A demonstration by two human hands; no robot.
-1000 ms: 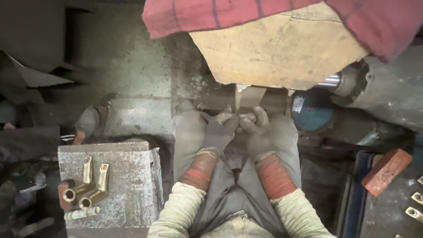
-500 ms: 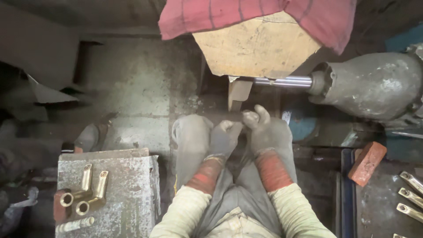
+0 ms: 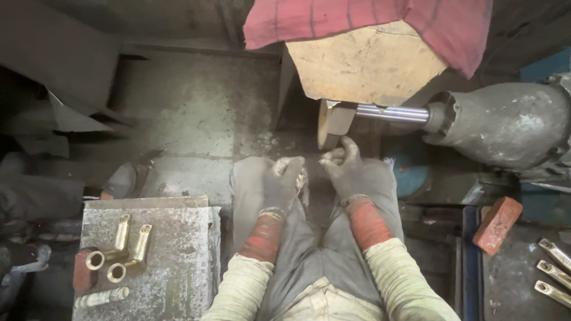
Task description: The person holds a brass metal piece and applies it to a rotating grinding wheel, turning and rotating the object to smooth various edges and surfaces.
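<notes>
Now my gloved left hand (image 3: 284, 181) and right hand (image 3: 345, 168), clasped together before, have parted, and the right pinches a small, hard-to-see metal piece (image 3: 329, 159) just below the wheel (image 3: 326, 123), left curled, grip unclear.

Grey metal box (image 3: 178, 238), lower left, bearing two brass elbow fittings (image 3: 122, 249), a short threaded rod (image 3: 101, 296) and a reddish block (image 3: 83, 270) beside them. Red-striped cloth (image 3: 357, 21) draped over a cardboard sheet (image 3: 363, 65) — top centre. Red brick (image 3: 496, 224) on the right; three brass pieces (image 3: 553, 270) near it at the frame edge — partly cut off.
</notes>
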